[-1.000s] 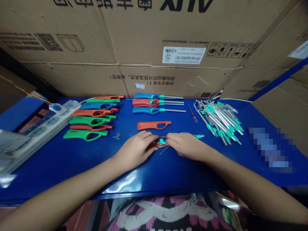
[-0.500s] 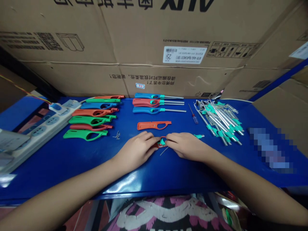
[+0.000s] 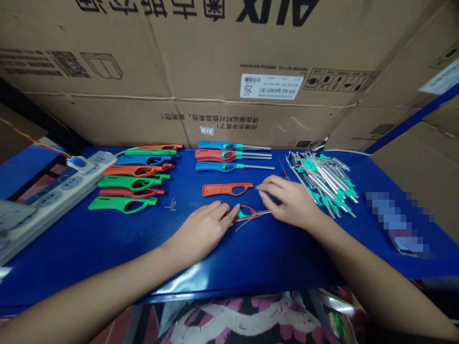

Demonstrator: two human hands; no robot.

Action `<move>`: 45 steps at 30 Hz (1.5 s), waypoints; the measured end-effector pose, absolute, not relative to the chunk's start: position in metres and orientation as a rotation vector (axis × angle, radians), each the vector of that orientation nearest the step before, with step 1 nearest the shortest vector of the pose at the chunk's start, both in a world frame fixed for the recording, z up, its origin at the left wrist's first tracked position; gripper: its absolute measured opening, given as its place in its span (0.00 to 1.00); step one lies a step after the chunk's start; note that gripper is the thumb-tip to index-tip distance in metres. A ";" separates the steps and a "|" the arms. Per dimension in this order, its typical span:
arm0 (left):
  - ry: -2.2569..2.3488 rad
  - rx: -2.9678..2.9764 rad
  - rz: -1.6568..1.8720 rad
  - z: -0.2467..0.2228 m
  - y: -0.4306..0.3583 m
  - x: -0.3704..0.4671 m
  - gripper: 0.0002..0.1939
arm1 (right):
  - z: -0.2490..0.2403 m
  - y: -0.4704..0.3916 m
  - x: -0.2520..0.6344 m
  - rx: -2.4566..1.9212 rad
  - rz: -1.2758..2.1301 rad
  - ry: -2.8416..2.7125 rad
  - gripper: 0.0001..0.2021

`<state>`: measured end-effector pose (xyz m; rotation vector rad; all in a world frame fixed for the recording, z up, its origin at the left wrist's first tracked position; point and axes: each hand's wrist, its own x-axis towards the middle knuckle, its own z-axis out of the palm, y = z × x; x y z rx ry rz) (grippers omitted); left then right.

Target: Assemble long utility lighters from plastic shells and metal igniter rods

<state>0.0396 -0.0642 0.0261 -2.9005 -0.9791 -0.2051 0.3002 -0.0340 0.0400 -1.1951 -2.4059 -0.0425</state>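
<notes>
My left hand (image 3: 206, 227) is closed on a red lighter handle half (image 3: 251, 209) lying on the blue table; the grip end is hidden under the fingers. A green trigger (image 3: 243, 213) sits in it, and a thin metal rod (image 3: 242, 225) slants out toward the front. My right hand (image 3: 292, 200) hovers just right of it over a protruding metal tube, fingers bent, thumb and index finger apart, nothing visible between them. Behind the hands lies an orange handle half (image 3: 226, 189), inner side up.
Several coloured handle shells (image 3: 124, 204) and small screws (image 3: 172, 205) lie at left beside a power strip (image 3: 50, 198). Assembled lighters (image 3: 218, 166) stand in a row behind. Right are a screwdriver (image 3: 283, 167), a pile of metal tubes with green parts (image 3: 322, 181) and a blurred object (image 3: 398, 224). Cardboard (image 3: 201, 62) backs the table.
My right hand has let go of the handle half and moved up and right, with its fingers parting. The metal tube end now shows. My left hand stays on the handle half.
</notes>
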 end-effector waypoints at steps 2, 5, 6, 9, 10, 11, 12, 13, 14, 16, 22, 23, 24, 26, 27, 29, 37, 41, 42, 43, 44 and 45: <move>-0.958 -2.904 -0.183 0.026 -0.064 0.039 0.25 | 0.045 -0.024 0.316 -1.481 -0.167 -2.165 0.12; -0.949 -2.903 -0.144 0.025 -0.064 0.040 0.26 | 0.052 -0.010 0.344 -1.972 -0.316 -1.944 0.10; -0.951 -2.902 -0.137 0.025 -0.064 0.040 0.26 | 0.054 -0.006 0.352 -2.121 -0.310 -1.913 0.10; -0.951 -2.902 -0.128 0.025 -0.065 0.040 0.25 | 0.061 -0.001 0.370 -2.341 -0.197 -1.896 0.09; -0.950 -2.903 -0.129 0.025 -0.065 0.040 0.24 | 0.063 0.000 0.372 -2.379 -0.159 -1.899 0.09; -0.950 -2.903 -0.130 0.025 -0.065 0.040 0.24 | 0.065 0.000 0.373 -2.424 -0.119 -1.900 0.09; -0.949 -2.906 -0.134 0.025 -0.065 0.040 0.24 | 0.067 0.000 0.373 -2.478 -0.081 -1.897 0.09; -0.948 -2.910 -0.143 0.024 -0.065 0.040 0.24 | 0.069 0.000 0.373 -2.533 -0.048 -1.886 0.10; -0.950 -2.915 -0.162 0.023 -0.064 0.040 0.24 | 0.070 -0.001 0.371 -2.582 -0.024 -1.868 0.10; -0.968 -2.934 -0.221 0.022 -0.062 0.040 0.22 | 0.071 -0.001 0.369 -2.630 -0.009 -1.842 0.11; -1.078 -3.044 -0.479 0.022 -0.056 0.039 0.16 | 0.065 -0.001 0.370 -2.635 -0.049 -1.856 0.12; -1.086 -3.048 -0.507 0.022 -0.056 0.040 0.15 | 0.065 0.000 0.371 -2.631 -0.051 -1.858 0.12; -1.091 -3.049 -0.520 0.022 -0.055 0.040 0.15 | 0.065 0.000 0.371 -2.628 -0.054 -1.858 0.12; -1.099 -3.046 -0.502 0.022 -0.055 0.041 0.15 | 0.067 -0.001 0.371 -2.635 -0.055 -1.855 0.12; -1.103 -3.040 -0.480 0.022 -0.055 0.042 0.15 | 0.068 -0.001 0.371 -2.647 -0.047 -1.850 0.13; -1.110 -3.007 -0.427 0.024 -0.056 0.043 0.16 | 0.071 -0.002 0.371 -2.676 -0.019 -1.845 0.14; -1.124 -2.966 -0.345 0.030 -0.059 0.043 0.18 | 0.065 0.001 0.365 -2.767 0.017 -1.912 0.13; -1.145 -3.110 -0.501 0.029 -0.055 0.038 0.16 | 0.066 0.002 0.370 -2.751 0.034 -1.859 0.11; -1.149 -3.134 -0.550 0.029 -0.055 0.037 0.17 | 0.068 0.002 0.371 -2.737 0.019 -1.838 0.11; -1.158 -3.151 -0.613 0.029 -0.055 0.037 0.17 | 0.069 0.001 0.371 -2.709 0.002 -1.818 0.10; -1.172 -3.163 -0.697 0.030 -0.055 0.037 0.18 | 0.070 0.000 0.370 -2.653 0.005 -1.810 0.09; -1.194 -3.175 -0.802 0.030 -0.056 0.038 0.19 | 0.071 -0.002 0.367 -2.558 0.045 -1.825 0.08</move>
